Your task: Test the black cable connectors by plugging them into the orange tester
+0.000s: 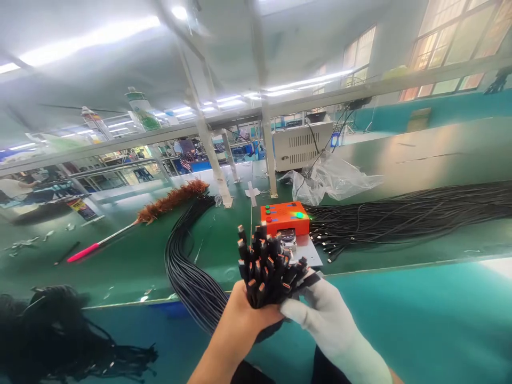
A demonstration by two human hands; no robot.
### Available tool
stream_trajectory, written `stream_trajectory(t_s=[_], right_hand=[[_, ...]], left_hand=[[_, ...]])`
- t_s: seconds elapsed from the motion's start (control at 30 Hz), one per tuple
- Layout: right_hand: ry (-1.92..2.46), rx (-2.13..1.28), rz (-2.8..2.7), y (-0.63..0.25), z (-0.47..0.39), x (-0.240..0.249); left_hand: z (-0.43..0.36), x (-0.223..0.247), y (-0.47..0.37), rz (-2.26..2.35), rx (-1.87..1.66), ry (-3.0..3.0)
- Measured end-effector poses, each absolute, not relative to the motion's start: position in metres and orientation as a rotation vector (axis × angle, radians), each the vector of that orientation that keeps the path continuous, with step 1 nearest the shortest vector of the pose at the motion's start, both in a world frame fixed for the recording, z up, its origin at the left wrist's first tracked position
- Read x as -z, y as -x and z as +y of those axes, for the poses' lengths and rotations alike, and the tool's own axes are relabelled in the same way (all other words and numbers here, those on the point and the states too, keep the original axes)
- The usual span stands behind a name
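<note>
My bare left hand (246, 322) is wrapped round a thick bundle of black cables (266, 266), whose connector ends with orange tips point up. The rest of the bundle curves back over the table edge to the left. My right hand (326, 312), in a white glove, has its fingers closed on connectors at the right side of the bundle. Just behind stands an orange box (285, 213) with red and green buttons and a glowing green light. A metal fixture (287, 240) sits at its front.
More black cables (400, 213) lie along the green table (384, 261) at the right. A feather duster (172, 201), clear plastic (340, 178) and metal posts stand or lie behind. Dark cables (52, 336) hang at the lower left. A person (20, 188) is at far left.
</note>
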State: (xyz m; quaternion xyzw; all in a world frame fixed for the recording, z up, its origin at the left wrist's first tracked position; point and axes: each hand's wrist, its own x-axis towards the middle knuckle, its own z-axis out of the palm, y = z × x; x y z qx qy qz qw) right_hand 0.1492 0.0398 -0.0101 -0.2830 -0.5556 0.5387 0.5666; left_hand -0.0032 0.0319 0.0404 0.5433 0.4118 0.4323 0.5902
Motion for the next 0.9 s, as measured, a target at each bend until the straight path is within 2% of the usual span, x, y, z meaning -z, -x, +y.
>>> stream_trajectory(t_s=[0.13,0.33,0.4,0.53,0.7,0.9], right_hand=[[0.638,-1.418,-1.279,-0.149,0.041,0.002],[0.864,-1.326,-1.027,-0.139,0.027,-0.008],[0.883,-1.278,-0.963,-0.139,0.024,-0.009],[0.959,-1.428,-0.757,-0.142,0.038,0.011],[1.142,-1.622,-0.81,-0.145,0.067,0.052],[1.16,-1.726,-0.813,-0.149,0.08,0.059]], left_hand=[[0.031,-0.036,0.005,0.991,-0.963,-1.262],[0.024,-0.035,0.0,1.047,-1.071,-1.342],[0.018,-0.033,-0.004,1.122,-1.208,-1.329],[0.008,-0.026,-0.003,1.107,-1.508,-1.195],[0.008,-0.024,0.004,1.118,-1.397,-1.107],[0.016,-0.034,-0.009,1.289,-1.545,-0.935]])
